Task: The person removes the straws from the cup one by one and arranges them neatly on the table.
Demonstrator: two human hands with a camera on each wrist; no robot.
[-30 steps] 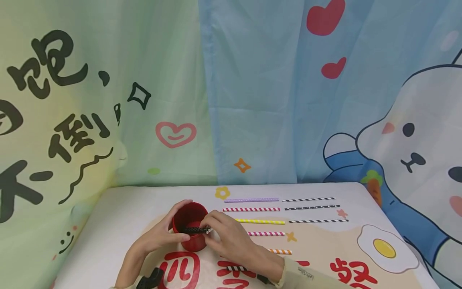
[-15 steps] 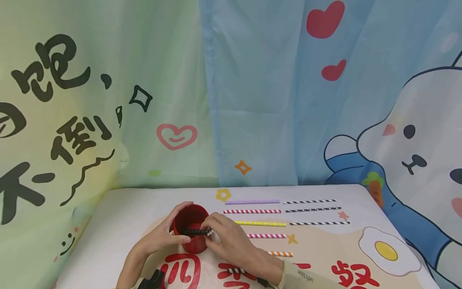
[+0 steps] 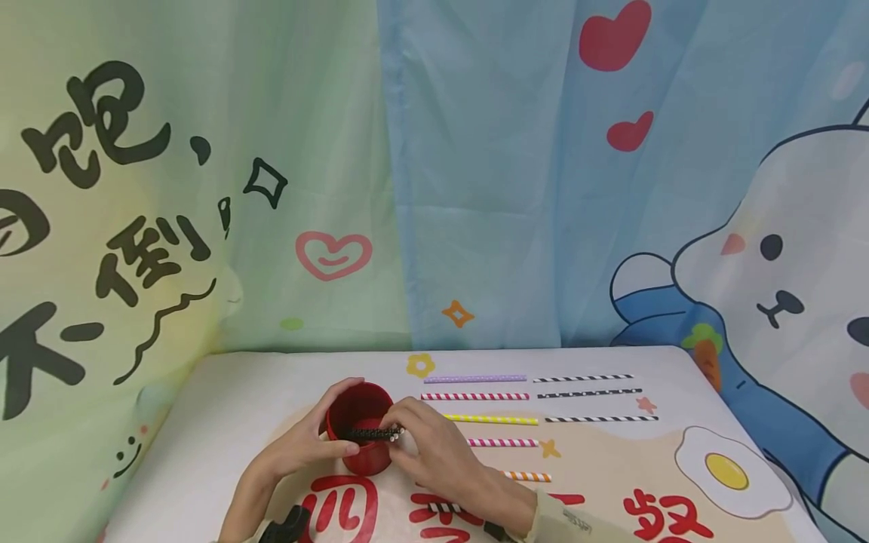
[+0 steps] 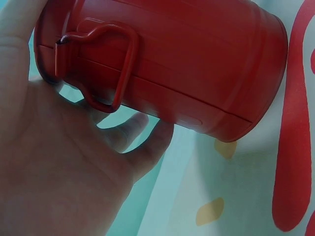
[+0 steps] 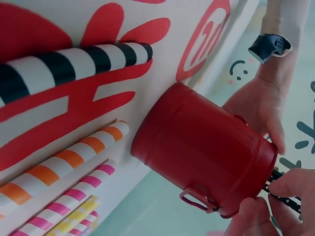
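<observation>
My left hand point(image 3: 305, 436) holds a red metal pail point(image 3: 366, 460) by its left side and rim, the thumb lying across the front edge. A small wire handle point(image 4: 110, 69) sticks out from the pail's wall in the left wrist view. With my right hand point(image 3: 434, 445) I pinch several black straws with white dots point(image 3: 370, 434) at the mouth of the pail. Their white-rimmed ends poke out by my right fingertips, and the right wrist view shows the dotted straws point(image 5: 288, 201) between thumb and fingers. Part of the bundle is hidden by the hand.
Paper straws lie in rows on the table: purple point(image 3: 475, 379), red-striped point(image 3: 475, 397), yellow point(image 3: 492, 419), pink-striped point(image 3: 504, 443), orange-striped point(image 3: 529, 477). Several black-and-white ones point(image 3: 601, 418) lie right, and another black-striped straw point(image 5: 78, 69) lies near my right forearm. A printed curtain point(image 3: 482, 188) hangs behind.
</observation>
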